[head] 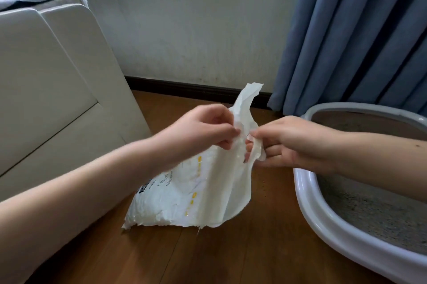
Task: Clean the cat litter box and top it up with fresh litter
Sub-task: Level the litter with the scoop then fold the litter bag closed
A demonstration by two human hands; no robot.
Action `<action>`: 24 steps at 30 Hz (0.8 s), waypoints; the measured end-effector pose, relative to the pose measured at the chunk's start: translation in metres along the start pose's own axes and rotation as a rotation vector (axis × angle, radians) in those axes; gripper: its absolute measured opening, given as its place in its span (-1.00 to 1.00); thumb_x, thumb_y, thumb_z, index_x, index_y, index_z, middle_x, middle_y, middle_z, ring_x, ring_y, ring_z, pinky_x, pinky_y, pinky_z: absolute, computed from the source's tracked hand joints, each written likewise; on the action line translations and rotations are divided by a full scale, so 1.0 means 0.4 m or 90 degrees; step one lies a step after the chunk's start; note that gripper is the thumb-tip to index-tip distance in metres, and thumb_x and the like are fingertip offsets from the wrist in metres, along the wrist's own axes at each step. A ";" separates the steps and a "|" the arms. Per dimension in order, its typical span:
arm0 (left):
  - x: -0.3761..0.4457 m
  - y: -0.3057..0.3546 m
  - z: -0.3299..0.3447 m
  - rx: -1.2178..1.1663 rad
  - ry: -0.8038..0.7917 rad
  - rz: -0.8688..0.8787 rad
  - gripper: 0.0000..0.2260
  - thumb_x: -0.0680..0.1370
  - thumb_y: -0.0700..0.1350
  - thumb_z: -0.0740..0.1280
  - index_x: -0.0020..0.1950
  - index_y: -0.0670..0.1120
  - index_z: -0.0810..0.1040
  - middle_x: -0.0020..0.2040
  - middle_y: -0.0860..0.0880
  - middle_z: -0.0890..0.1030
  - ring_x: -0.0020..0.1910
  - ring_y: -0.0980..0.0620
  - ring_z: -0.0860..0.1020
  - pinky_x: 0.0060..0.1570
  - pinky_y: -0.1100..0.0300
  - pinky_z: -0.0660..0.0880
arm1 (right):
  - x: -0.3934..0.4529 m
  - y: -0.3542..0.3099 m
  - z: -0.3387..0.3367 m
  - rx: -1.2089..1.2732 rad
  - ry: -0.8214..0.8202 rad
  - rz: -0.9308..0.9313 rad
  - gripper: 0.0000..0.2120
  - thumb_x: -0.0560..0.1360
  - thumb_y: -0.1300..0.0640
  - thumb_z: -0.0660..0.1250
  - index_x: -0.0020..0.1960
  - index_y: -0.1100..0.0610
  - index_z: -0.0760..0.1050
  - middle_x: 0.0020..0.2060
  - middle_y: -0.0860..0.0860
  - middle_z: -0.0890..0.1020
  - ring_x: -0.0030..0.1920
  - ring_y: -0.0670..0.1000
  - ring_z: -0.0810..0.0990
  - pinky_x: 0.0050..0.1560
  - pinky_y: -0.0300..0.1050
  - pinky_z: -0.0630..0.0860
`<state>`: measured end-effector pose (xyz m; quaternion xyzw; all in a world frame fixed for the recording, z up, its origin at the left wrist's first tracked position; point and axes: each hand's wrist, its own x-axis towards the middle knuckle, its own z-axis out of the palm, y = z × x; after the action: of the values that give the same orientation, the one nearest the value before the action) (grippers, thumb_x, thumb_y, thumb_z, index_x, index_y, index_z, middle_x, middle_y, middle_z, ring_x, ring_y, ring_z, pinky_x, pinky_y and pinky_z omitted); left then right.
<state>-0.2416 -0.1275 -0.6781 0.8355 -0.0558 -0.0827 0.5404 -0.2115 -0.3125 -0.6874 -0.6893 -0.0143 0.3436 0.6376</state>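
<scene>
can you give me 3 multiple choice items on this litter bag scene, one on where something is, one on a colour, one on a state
1. Where is the litter box relative to the litter bag?
A. to its right
B. to its left
C. under it

2. What colour is the curtain?
A. red
B. blue
C. yellow

3. What are the hands doing to the bag's top?
A. resting flat on the floor, away from it
B. only one touches it
C. both pinch it

Answers:
1. A: the box sits at the right edge of the view, the bag at centre.
2. B: the folds behind the box are blue.
3. C: the left hand and right hand each grip the torn white top with their fingers.
</scene>
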 end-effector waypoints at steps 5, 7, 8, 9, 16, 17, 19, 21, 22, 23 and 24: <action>-0.017 -0.046 0.039 0.060 -0.075 0.019 -0.80 0.52 -0.22 0.35 0.12 -0.18 0.63 0.05 -0.12 0.66 0.09 -0.04 0.62 0.22 -0.02 0.52 | 0.006 0.001 0.015 0.032 -0.021 -0.003 -0.73 0.55 0.11 0.29 0.21 0.18 0.53 0.00 0.15 0.69 0.01 0.11 0.69 0.08 0.03 0.61; -0.023 -0.054 0.033 0.054 -0.094 0.023 -0.80 0.56 -0.28 0.30 0.14 -0.15 0.63 0.10 -0.12 0.64 0.11 0.00 0.62 0.25 -0.02 0.51 | 0.010 0.009 0.016 0.057 -0.028 0.007 -0.69 0.53 0.08 0.33 0.23 0.17 0.51 0.01 0.15 0.69 0.02 0.11 0.69 0.11 0.06 0.59; -0.024 -0.058 0.031 0.081 -0.092 0.039 -0.80 0.58 -0.30 0.28 0.12 -0.09 0.62 0.10 -0.10 0.62 0.10 0.05 0.63 0.24 0.00 0.52 | 0.011 0.010 0.016 0.062 -0.034 0.004 -0.67 0.51 0.06 0.35 0.23 0.16 0.51 0.01 0.14 0.69 0.02 0.11 0.69 0.11 0.07 0.59; -0.026 -0.061 0.028 0.126 -0.087 0.071 -0.78 0.59 -0.30 0.28 0.10 -0.03 0.62 0.10 -0.07 0.61 0.08 0.11 0.62 0.22 0.04 0.52 | 0.013 0.011 0.016 0.049 -0.035 -0.004 -0.67 0.50 0.04 0.36 0.21 0.15 0.53 0.01 0.13 0.70 0.02 0.10 0.69 0.10 0.06 0.60; 0.023 -0.030 -0.069 0.364 0.084 0.349 -0.77 0.44 -0.32 0.33 0.01 -0.10 0.68 -0.10 0.03 0.64 -0.18 0.19 0.61 -0.15 0.29 0.56 | 0.051 0.000 0.039 -0.023 0.031 -0.086 -0.82 0.57 0.19 0.26 0.05 0.25 0.59 -0.19 0.07 0.72 -0.10 0.05 0.71 -0.04 0.01 0.65; 0.049 -0.016 -0.098 0.417 0.108 0.352 -0.72 0.44 -0.35 0.32 0.05 -0.09 0.67 -0.07 0.03 0.62 -0.16 0.20 0.59 -0.11 0.30 0.54 | 0.056 -0.001 0.043 -0.030 0.038 -0.092 -0.82 0.58 0.20 0.24 0.04 0.25 0.58 -0.21 0.07 0.72 -0.12 0.04 0.71 -0.07 -0.01 0.65; 0.109 0.012 -0.148 0.510 0.083 0.320 -0.62 0.45 -0.35 0.32 0.20 -0.03 0.59 0.09 0.05 0.57 0.01 0.18 0.57 0.08 0.26 0.51 | 0.065 -0.002 0.047 -0.022 0.042 -0.090 -0.82 0.58 0.23 0.21 0.05 0.25 0.57 -0.19 0.09 0.71 -0.11 0.05 0.71 -0.06 0.03 0.65; 0.177 0.024 -0.166 0.526 0.013 0.284 -0.61 0.53 -0.24 0.35 0.35 -0.03 0.48 0.26 0.06 0.52 0.22 0.13 0.51 0.24 0.21 0.43 | 0.070 0.001 0.051 -0.011 0.036 -0.080 -0.80 0.59 0.26 0.17 0.08 0.23 0.56 -0.12 0.13 0.71 -0.07 0.06 0.71 -0.02 0.08 0.64; 0.209 0.024 -0.159 0.490 -0.023 0.235 -0.61 0.58 -0.15 0.34 0.41 -0.03 0.43 0.34 0.07 0.49 0.30 0.13 0.47 0.27 0.26 0.37 | 0.072 0.003 0.053 -0.008 0.032 -0.077 -0.79 0.60 0.27 0.16 0.08 0.21 0.57 -0.10 0.14 0.70 -0.06 0.07 0.70 -0.01 0.10 0.64; 0.241 0.020 -0.143 0.436 -0.058 0.153 -0.58 0.61 -0.03 0.31 0.47 -0.01 0.37 0.41 0.09 0.44 0.36 0.15 0.41 0.27 0.33 0.32 | 0.072 0.005 0.054 -0.005 0.029 -0.074 -0.78 0.60 0.27 0.15 0.08 0.19 0.57 -0.10 0.13 0.71 -0.06 0.06 0.70 0.00 0.11 0.63; 0.273 0.011 -0.122 0.374 -0.103 0.066 -0.54 0.63 0.06 0.26 0.51 0.00 0.32 0.45 0.11 0.38 0.39 0.18 0.36 0.25 0.37 0.26 | 0.072 0.007 0.056 0.002 0.027 -0.071 -0.78 0.61 0.26 0.15 0.09 0.18 0.57 -0.10 0.12 0.71 -0.05 0.07 0.70 0.01 0.13 0.63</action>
<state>-0.1249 -0.1057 -0.6628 0.9427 -0.1623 -0.1015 0.2731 -0.2018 -0.2805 -0.7019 -0.6934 -0.0387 0.2928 0.6573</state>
